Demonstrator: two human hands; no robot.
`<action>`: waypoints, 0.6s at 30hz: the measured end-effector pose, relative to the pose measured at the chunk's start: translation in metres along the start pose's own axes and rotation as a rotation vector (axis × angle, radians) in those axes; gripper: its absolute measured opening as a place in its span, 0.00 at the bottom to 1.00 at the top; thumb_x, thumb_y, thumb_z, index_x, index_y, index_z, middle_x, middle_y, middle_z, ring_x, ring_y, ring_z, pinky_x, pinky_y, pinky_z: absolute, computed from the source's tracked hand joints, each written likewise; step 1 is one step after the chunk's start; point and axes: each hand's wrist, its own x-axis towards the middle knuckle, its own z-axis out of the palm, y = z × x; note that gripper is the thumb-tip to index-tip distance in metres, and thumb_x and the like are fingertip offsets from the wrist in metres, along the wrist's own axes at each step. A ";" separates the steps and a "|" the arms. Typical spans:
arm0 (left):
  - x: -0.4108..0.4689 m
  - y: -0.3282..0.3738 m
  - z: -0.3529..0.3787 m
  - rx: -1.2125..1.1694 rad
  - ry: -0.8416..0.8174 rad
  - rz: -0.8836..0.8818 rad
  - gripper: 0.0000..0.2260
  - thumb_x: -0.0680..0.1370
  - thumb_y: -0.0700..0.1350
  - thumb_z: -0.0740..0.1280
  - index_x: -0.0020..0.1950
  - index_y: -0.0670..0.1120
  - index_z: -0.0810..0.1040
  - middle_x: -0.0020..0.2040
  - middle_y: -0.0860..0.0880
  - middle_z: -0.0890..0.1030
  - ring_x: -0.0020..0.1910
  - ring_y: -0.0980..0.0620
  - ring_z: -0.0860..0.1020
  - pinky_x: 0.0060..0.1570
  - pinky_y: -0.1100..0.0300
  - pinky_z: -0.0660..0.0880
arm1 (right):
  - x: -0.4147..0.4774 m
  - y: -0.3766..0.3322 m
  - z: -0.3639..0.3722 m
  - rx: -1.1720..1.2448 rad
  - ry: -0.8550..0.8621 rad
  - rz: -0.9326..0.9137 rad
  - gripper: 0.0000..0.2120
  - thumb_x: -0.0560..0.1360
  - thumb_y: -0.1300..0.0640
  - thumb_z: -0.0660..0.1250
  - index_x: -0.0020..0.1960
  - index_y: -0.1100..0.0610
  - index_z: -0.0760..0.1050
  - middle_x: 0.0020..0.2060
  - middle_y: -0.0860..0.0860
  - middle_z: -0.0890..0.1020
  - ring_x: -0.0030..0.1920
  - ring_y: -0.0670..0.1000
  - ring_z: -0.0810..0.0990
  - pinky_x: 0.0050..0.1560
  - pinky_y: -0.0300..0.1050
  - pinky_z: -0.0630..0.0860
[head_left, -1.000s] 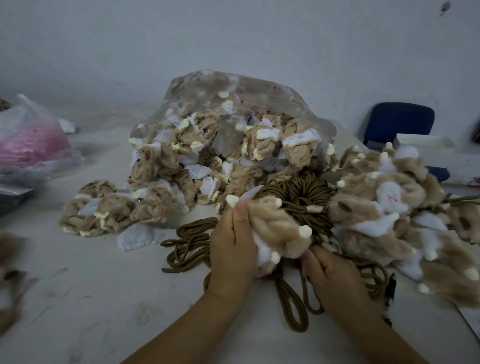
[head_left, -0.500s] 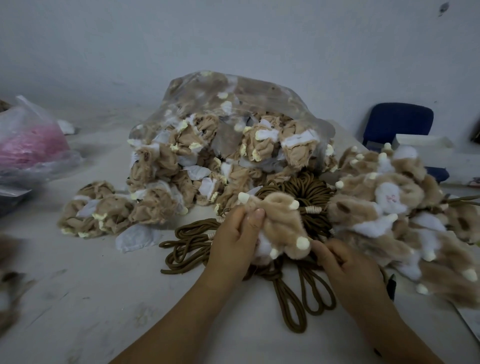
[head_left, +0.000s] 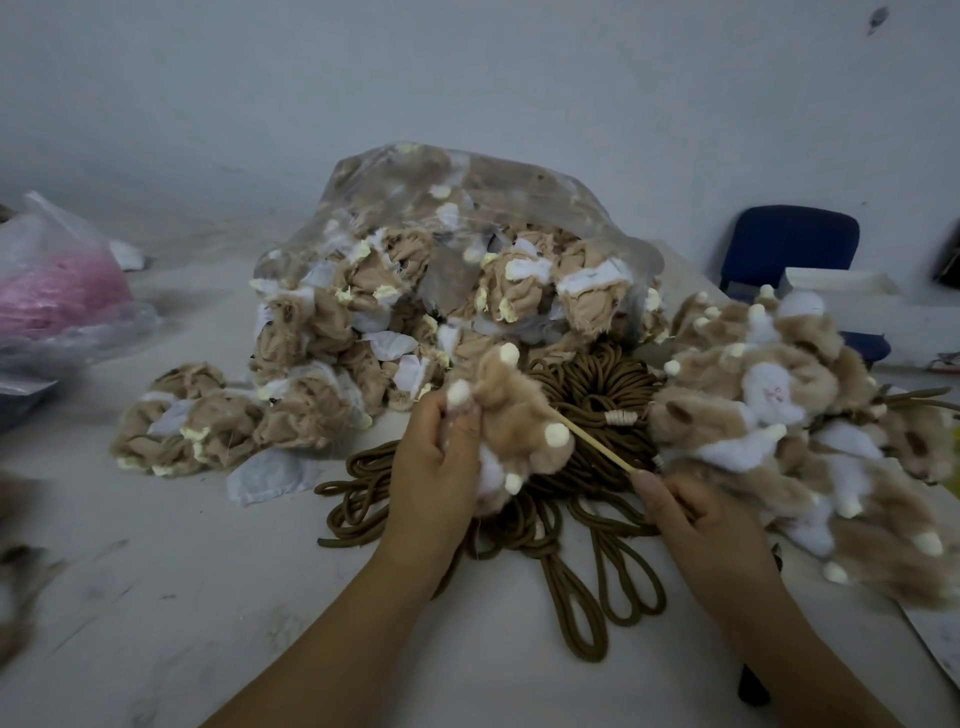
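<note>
Thin wooden stick newly seen, pinched in right hand; left hand kept gripping fluffy tan-white plush toy; stick tip hidden in fur.

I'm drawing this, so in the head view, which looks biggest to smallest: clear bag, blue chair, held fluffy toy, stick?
1. clear bag
2. fluffy toy and blue chair look alike; chair sits farther, unranked
3. stick
</note>
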 end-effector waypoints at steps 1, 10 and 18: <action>0.000 0.000 0.000 0.037 0.017 0.018 0.06 0.78 0.57 0.61 0.48 0.66 0.77 0.45 0.57 0.81 0.45 0.58 0.79 0.41 0.63 0.77 | 0.001 0.001 0.000 0.007 -0.013 0.005 0.27 0.69 0.32 0.56 0.30 0.56 0.71 0.24 0.51 0.72 0.25 0.44 0.70 0.26 0.36 0.65; 0.003 -0.003 -0.005 0.408 0.136 0.274 0.15 0.83 0.50 0.58 0.66 0.51 0.78 0.48 0.51 0.74 0.47 0.51 0.74 0.46 0.49 0.74 | 0.011 0.012 -0.010 -0.131 -0.044 0.166 0.20 0.74 0.42 0.66 0.31 0.55 0.72 0.23 0.48 0.75 0.27 0.46 0.74 0.30 0.45 0.68; -0.010 -0.007 0.011 0.866 -0.124 0.665 0.13 0.78 0.48 0.61 0.53 0.48 0.84 0.43 0.50 0.80 0.40 0.52 0.75 0.42 0.60 0.59 | -0.004 -0.032 0.003 0.176 -0.050 -0.011 0.16 0.72 0.42 0.63 0.35 0.54 0.73 0.26 0.47 0.73 0.25 0.41 0.70 0.25 0.32 0.66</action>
